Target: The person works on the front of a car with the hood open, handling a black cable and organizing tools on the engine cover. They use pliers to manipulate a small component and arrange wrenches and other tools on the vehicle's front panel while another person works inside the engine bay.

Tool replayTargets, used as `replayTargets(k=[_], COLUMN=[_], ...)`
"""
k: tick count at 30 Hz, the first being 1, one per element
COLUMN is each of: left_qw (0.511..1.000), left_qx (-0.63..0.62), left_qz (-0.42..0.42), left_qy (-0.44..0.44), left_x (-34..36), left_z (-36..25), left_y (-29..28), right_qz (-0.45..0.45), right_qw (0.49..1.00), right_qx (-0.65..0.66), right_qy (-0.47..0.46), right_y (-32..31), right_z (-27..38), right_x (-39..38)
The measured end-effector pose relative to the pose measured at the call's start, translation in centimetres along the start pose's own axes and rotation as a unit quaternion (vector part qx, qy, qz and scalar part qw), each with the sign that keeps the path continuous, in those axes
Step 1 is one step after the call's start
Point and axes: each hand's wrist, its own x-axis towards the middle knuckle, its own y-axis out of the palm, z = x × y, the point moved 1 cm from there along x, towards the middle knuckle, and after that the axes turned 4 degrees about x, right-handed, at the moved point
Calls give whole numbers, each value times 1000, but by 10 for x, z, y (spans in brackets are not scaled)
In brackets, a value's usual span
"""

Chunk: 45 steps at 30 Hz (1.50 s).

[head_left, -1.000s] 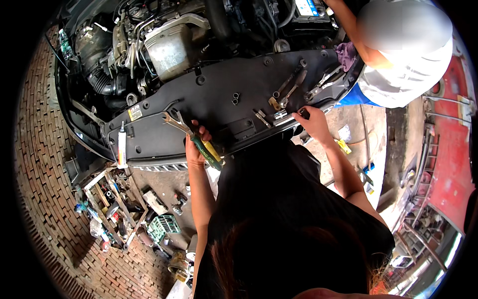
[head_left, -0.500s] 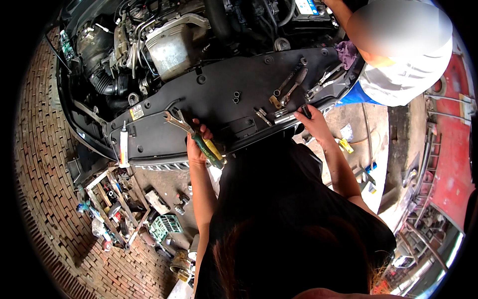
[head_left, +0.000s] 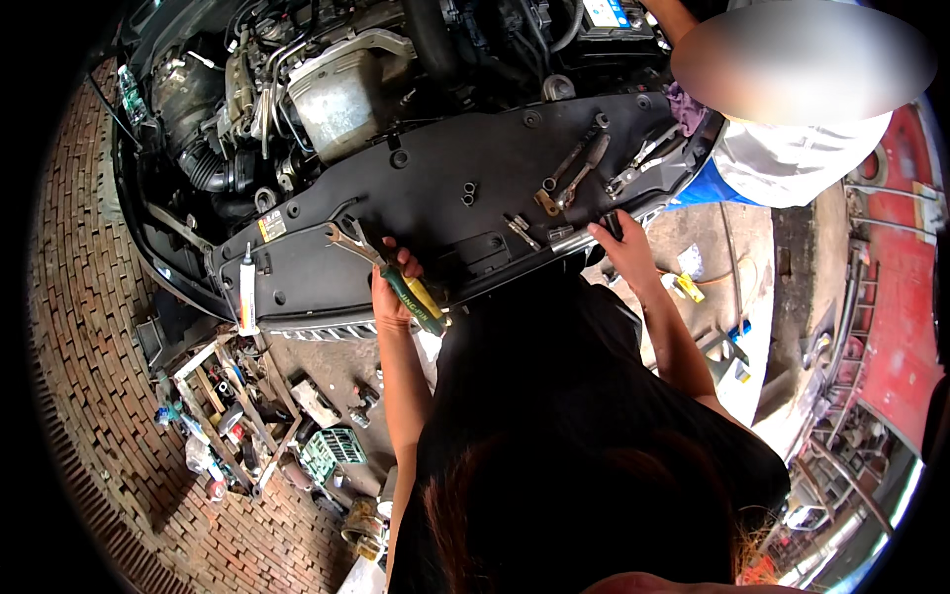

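My left hand (head_left: 392, 290) grips pliers with green and yellow handles (head_left: 414, 298). Their metal jaws point up-left over the black front panel (head_left: 445, 168) of a car's open engine bay. My right hand (head_left: 621, 247) rests on the panel's front edge, fingers curled over a chrome strip (head_left: 572, 239). Several wrenches (head_left: 574, 170) lie on the panel just beyond my right hand. My dark shirt hides the ground straight below me.
Another person in a white shirt (head_left: 792, 158) leans over the bay at top right. A white tube (head_left: 247, 292) lies on the panel's left end. A wooden tool tray (head_left: 223, 416) with loose tools sits on the brick ground at lower left. Red metal parts (head_left: 891, 327) stand at right.
My left hand has shifted the pliers slightly along the panel. My right hand stays on the panel's edge. The view has tilted a little.
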Motion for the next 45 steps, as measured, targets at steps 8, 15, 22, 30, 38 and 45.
replayTargets(k=[8, 15, 22, 30, 38, 45], left_qw=[1000, 1000, 1000, 1000, 1000, 1000], left_qx=[-20, -12, 14, 21, 14, -20], left_qz=[-10, -19, -7, -5, -13, -19], left_qy=[-12, -4, 9, 17, 2, -9], left_x=[0, 0, 1, -1, 1, -1], left_z=[0, 0, 1, 2, 0, 1], left_y=[-6, 0, -3, -3, -7, -7], right_qz=[-90, -129, -95, -121, -150, -160], right_qw=[993, 988, 986, 980, 982, 983], right_qx=[63, -69, -122, -124, -89, -32], right_qy=[36, -53, -70, -92, -70, -85], right_y=[7, 13, 15, 15, 13, 12], right_z=[-21, -12, -19, -14, -8, -7], right_x=[-28, -10, 6, 5, 8, 16])
